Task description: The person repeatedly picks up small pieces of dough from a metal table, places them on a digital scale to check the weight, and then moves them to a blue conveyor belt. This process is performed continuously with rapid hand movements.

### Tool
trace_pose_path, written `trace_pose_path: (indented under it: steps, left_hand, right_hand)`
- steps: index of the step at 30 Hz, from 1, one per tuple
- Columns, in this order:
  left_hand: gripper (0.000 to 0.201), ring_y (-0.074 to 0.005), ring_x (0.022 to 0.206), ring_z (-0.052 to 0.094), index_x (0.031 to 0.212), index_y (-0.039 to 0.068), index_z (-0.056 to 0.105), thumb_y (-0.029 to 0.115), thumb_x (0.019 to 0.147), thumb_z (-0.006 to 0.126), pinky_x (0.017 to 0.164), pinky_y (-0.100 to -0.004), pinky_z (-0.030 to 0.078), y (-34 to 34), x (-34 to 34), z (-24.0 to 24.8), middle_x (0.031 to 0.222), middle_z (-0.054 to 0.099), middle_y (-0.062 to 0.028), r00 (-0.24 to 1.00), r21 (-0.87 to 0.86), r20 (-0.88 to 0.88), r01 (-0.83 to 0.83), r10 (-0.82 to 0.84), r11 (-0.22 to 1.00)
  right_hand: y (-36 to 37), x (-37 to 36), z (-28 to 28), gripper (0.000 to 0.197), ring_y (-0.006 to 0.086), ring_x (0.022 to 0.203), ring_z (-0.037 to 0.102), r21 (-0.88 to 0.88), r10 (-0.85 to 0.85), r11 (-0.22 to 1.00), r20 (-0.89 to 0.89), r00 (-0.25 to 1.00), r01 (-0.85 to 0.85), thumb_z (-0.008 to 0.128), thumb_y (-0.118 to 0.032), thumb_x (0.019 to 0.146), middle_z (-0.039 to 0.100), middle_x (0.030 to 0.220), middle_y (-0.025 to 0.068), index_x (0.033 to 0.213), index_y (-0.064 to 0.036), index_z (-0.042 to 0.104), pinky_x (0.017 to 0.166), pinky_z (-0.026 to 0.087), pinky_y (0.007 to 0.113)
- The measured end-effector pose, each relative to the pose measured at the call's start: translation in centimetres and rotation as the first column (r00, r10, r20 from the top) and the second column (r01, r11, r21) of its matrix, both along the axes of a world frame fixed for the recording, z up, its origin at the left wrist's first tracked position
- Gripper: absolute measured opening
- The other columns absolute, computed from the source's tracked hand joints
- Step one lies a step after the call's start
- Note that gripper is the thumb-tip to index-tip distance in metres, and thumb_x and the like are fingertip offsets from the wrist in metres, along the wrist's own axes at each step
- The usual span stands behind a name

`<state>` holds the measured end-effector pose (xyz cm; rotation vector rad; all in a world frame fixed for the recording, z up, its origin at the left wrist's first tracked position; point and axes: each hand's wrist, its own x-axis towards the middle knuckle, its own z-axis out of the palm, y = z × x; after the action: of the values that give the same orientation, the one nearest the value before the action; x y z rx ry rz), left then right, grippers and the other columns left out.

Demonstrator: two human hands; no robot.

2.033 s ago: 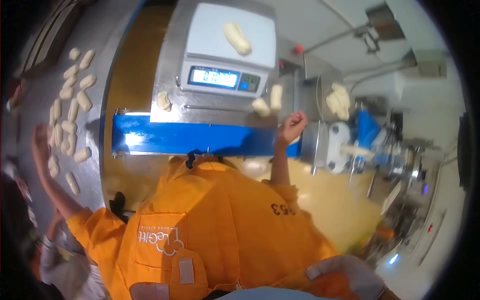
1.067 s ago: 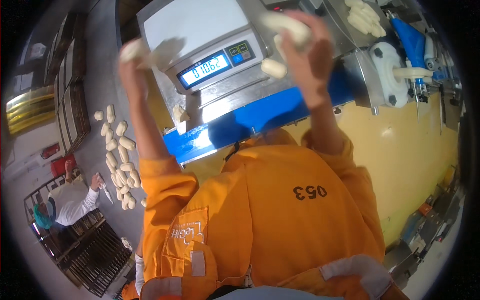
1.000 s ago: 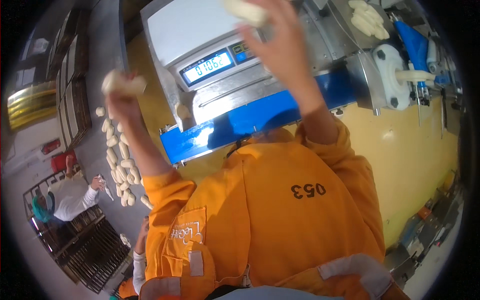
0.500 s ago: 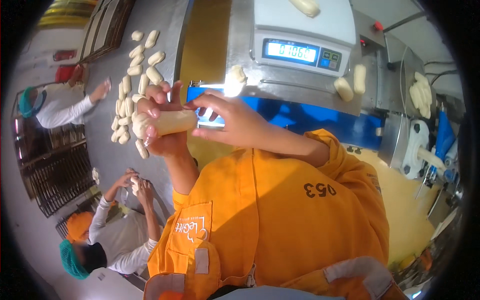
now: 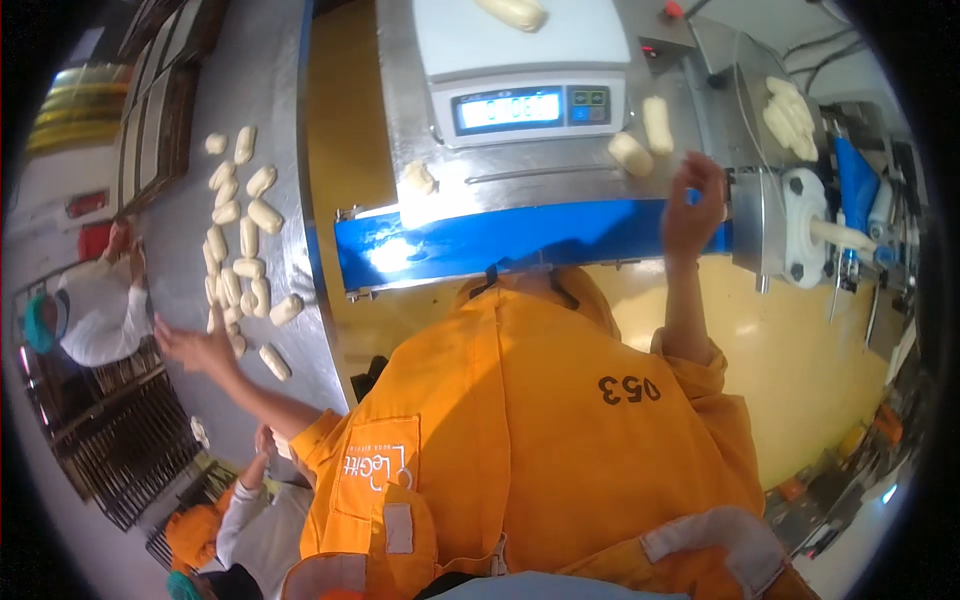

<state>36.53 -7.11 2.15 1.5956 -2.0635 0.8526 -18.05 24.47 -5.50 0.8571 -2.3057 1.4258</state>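
Observation:
My left hand (image 5: 196,345) reaches out over the steel table (image 5: 285,200) on the left, its fingers spread and nothing in them. Just beyond it lie several pale dough rolls in loose rows, one dough roll (image 5: 274,362) apart at the near end. On the right, my right hand (image 5: 694,205) is raised above the end of the blue conveyor belt (image 5: 620,228). Its fingers are a little bent, with a gap showing blue between thumb and fingers, and it holds nothing that I can see. Nearest to it are a thick dough piece (image 5: 630,155) and an upright dough piece (image 5: 657,125).
A digital scale (image 5: 530,100) carries a dough roll (image 5: 512,12). A small dough lump (image 5: 419,178) sits left of it. More dough strips (image 5: 789,120) lie by a white machine outlet (image 5: 805,228). Co-workers in white sleeves (image 5: 105,315) stand along the left table.
The large dough roll has left my hands. My hands have parted, the left going out over the table and the right toward the machine. The whole view has shifted.

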Motion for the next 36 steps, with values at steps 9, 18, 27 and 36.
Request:
trace_pose_path:
  steps: [9,18,27,36]
  left_hand:
    - [0.055,-0.0316,0.13,0.041,0.124,0.015,0.054,-0.002,0.073,0.062,0.106,-0.0436,0.035,0.1,-40.9,1.4,0.136,0.049,-0.0064,0.352,0.259,-0.251,0.922,-0.902,0.288]
    - [0.046,-0.0345,0.096,0.06,0.116,0.01,0.059,0.024,0.072,0.066,0.083,-0.0427,0.049,-5.7,-47.1,0.5,0.106,0.064,-0.0121,0.383,0.586,-0.238,0.79,-0.893,0.183]
    - [0.051,-0.0263,0.113,0.056,0.128,0.0,0.054,0.033,0.09,0.056,0.098,-0.0335,0.04,-10.0,-1.0,0.3,0.122,0.061,-0.0155,0.848,0.689,-0.531,0.433,-0.002,0.581]
    - [0.081,-0.0401,0.127,0.04,0.14,0.008,0.035,0.026,0.073,0.077,0.105,-0.0467,0.034,-13.3,15.4,-5.2,0.137,0.042,-0.0218,0.994,0.326,0.004,-0.107,0.112,0.939]
  right_hand:
    - [13.4,-12.1,-26.7,0.091,0.0412,0.103,0.056,0.506,-0.913,0.394,0.12,0.39,0.767,0.077,-0.054,0.069,0.051,0.117,0.0276,0.124,0.0085,0.04,0.085,0.049,0.048]
    - [16.0,-15.0,-28.4,0.075,0.0348,0.098,0.06,0.592,-0.805,0.592,0.423,0.415,0.547,0.066,-0.043,0.078,0.054,0.111,0.0242,0.128,0.0061,0.041,0.083,0.051,0.044]
    - [11.5,-1.5,-5.5,0.03,0.0146,0.075,0.051,-0.534,0.254,0.709,0.803,0.54,0.461,0.052,-0.021,0.088,0.053,0.091,0.0068,0.112,-0.0031,0.053,0.066,0.048,0.029]
    - [-7.2,-0.2,12.2,0.065,0.0311,0.117,0.052,-0.159,0.359,0.928,0.125,0.925,-0.338,0.069,-0.021,0.084,0.046,0.128,0.0192,0.14,-0.0045,0.038,0.097,0.047,0.04]
